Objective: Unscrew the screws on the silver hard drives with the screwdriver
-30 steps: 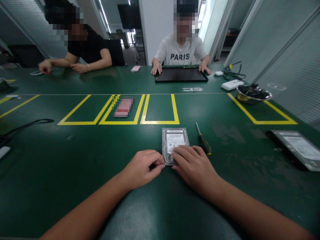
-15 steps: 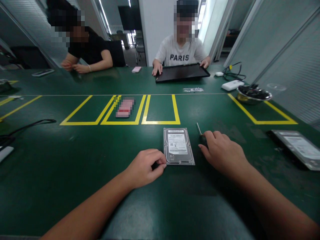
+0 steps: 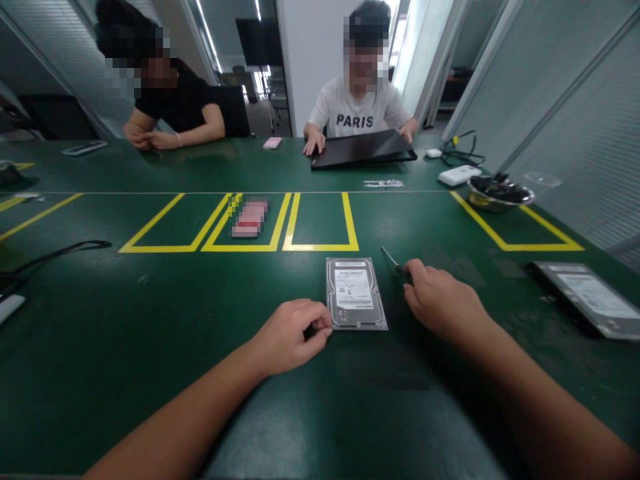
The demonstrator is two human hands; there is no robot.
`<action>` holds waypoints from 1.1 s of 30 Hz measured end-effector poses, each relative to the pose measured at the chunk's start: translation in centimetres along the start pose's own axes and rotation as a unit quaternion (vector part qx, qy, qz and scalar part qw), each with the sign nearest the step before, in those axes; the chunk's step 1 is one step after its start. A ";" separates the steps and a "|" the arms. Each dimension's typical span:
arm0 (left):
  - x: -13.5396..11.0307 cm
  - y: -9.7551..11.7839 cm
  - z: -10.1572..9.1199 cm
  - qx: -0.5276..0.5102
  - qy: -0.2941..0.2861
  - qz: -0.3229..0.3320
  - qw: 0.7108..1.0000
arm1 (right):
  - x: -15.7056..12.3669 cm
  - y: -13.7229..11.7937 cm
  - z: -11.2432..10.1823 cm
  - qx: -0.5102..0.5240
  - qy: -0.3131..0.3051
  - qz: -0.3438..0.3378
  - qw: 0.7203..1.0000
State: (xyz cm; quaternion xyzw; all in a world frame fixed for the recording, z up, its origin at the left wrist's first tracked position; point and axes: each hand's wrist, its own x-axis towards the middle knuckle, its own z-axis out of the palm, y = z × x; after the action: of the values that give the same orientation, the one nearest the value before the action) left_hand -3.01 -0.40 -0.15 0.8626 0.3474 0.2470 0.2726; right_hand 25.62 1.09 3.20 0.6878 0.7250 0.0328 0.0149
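Observation:
A hard drive point(image 3: 356, 293) with a white label lies flat on the green table in front of me. My left hand point(image 3: 295, 337) rests at its lower left corner, thumb and curled fingers closed against the edge. To the right of the drive, my right hand point(image 3: 440, 293) grips a screwdriver point(image 3: 391, 259). Its thin metal shaft points up and left, clear of the drive, and most of the handle is hidden in my fingers.
A second hard drive point(image 3: 590, 297) lies at the right. Beyond it stand a metal bowl point(image 3: 500, 200) of dark parts and a white box point(image 3: 459, 175). Yellow tape point(image 3: 320, 247) marks the table. Opposite, one person holds a black panel point(image 3: 365, 150); another sits left. Black cables point(image 3: 65, 250) lie left.
My right hand has tilted the screwdriver so its shaft leans further left. My left hand stays at the drive's corner. The person opposite has tilted the black panel slightly.

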 end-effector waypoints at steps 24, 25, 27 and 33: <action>-0.1 -0.4 0.1 -0.027 0.009 -0.020 0.999 | -1.9 -5.5 -8.3 0.540 0.151 -0.195 0.805; 0.0 -0.5 0.1 -0.027 0.011 -0.021 0.999 | -1.8 -5.8 -8.3 0.530 0.150 -0.204 0.809; 0.0 -0.5 0.1 -0.026 0.011 -0.020 0.999 | -1.5 -6.3 -8.2 0.514 0.141 -0.218 0.817; 0.1 -0.5 0.2 -0.012 0.021 -0.015 1.000 | -1.1 -8.0 -7.3 0.473 0.104 -0.270 0.832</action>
State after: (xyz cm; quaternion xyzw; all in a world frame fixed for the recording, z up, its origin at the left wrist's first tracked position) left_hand -3.02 -0.08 -0.57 0.8487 0.3626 0.2649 0.2795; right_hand 17.23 -0.57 9.88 0.3807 0.8059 -0.2478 -0.3797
